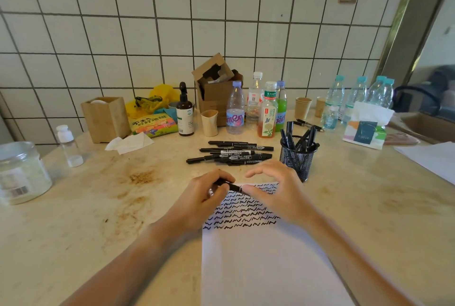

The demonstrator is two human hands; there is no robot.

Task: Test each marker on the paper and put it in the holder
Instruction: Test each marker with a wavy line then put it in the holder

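Gripping marker [229, 185] – left hand [206, 195], right hand [273, 190] | loose markers [231, 153] before bottles [256, 106]

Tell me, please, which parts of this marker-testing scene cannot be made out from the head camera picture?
- Marker in both hands: its tip and cap state are hidden by the left hand and right hand.
- Paper: its near edge is cut off by the frame's bottom.
- Mesh holder: the marker count inside is unclear, since they overlap.
- Loose marker pile: label print too small to read.

bottles [235, 108], paper cups [303, 107], a cardboard box [216, 91] and tissue pack [366, 128] line the tiled wall.
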